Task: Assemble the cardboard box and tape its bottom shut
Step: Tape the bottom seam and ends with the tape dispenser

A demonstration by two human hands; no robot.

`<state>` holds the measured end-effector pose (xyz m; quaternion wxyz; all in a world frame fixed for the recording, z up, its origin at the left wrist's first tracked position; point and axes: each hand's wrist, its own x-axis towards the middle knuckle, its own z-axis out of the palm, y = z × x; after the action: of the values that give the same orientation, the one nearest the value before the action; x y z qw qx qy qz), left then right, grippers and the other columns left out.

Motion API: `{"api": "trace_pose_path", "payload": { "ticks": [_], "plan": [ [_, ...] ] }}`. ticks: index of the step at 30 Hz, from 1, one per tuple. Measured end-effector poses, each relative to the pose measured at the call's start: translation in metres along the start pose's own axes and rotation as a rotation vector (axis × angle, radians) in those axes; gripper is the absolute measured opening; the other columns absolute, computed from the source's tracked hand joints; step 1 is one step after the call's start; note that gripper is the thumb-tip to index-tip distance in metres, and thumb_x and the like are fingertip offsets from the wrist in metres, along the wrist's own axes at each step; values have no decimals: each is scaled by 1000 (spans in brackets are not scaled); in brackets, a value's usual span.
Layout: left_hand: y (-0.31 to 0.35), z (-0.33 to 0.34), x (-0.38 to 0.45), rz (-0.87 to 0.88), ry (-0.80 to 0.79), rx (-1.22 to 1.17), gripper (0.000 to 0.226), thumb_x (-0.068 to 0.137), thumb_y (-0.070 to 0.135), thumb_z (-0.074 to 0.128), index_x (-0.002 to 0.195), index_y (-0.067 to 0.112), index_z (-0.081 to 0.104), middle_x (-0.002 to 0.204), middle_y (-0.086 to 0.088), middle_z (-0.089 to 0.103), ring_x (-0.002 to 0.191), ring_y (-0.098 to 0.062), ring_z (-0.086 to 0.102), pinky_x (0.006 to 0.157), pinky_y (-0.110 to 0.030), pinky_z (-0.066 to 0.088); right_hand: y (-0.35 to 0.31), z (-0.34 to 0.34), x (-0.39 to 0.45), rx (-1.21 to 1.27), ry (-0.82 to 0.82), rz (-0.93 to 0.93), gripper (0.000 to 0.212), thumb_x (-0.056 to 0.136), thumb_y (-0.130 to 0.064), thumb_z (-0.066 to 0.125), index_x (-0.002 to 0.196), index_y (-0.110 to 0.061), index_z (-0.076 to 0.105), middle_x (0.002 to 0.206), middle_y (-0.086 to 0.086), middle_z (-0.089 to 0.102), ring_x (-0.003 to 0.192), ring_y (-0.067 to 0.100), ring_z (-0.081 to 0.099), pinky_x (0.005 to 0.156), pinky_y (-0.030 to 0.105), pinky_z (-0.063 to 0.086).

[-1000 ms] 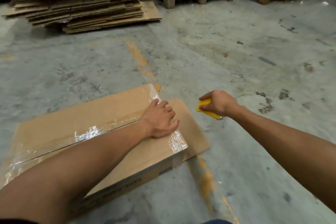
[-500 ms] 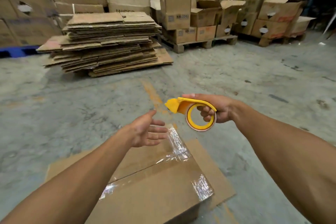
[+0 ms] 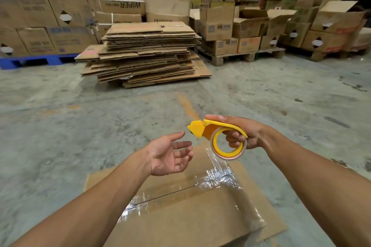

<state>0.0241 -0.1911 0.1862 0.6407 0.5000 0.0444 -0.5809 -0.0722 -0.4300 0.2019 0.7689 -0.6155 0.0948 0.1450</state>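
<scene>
A brown cardboard box [image 3: 192,222] lies on the concrete floor below my arms, its upper face sealed along the centre seam with shiny clear tape [image 3: 216,176]. My right hand [image 3: 243,134] is raised above the box's far end, gripping a yellow tape dispenser [image 3: 218,136] with a nearly used-up roll in it. My left hand [image 3: 170,156] hovers palm-up beside the dispenser's nose, fingers spread, holding nothing and not touching the box.
A tall stack of flattened cardboard sheets [image 3: 144,54] sits on the floor ahead. Behind it stand walls of stacked cartons [image 3: 218,24] on wooden pallets [image 3: 234,57] and a blue pallet [image 3: 38,61] at left. A faded orange line [image 3: 186,106] runs across the floor.
My left hand has lifted off the taped box and turned palm-up. My right hand has raised the dispenser from beside the box. My view has tilted up toward the carton stacks.
</scene>
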Motion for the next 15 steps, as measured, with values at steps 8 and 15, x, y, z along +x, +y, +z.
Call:
{"api": "trace_pose_path", "payload": {
  "ticks": [8, 15],
  "plan": [
    [0, 6, 5, 36, -58, -31, 42, 81, 48, 70, 94, 9, 60, 76, -7, 63, 66, -20, 63, 52, -26, 53, 4, -7, 4, 96, -39, -43, 69, 57, -46, 91, 121, -28, 71, 38, -2, 38, 29, 5, 34, 34, 18, 36],
    [2, 16, 7, 50, -91, -38, 19, 87, 28, 64, 88, 9, 62, 75, -6, 62, 65, -19, 60, 53, -24, 50, 8, -12, 6, 158, -71, -64, 68, 62, -43, 90, 124, -26, 69, 38, -1, 40, 27, 6, 36, 34, 19, 39]
  ]
}}
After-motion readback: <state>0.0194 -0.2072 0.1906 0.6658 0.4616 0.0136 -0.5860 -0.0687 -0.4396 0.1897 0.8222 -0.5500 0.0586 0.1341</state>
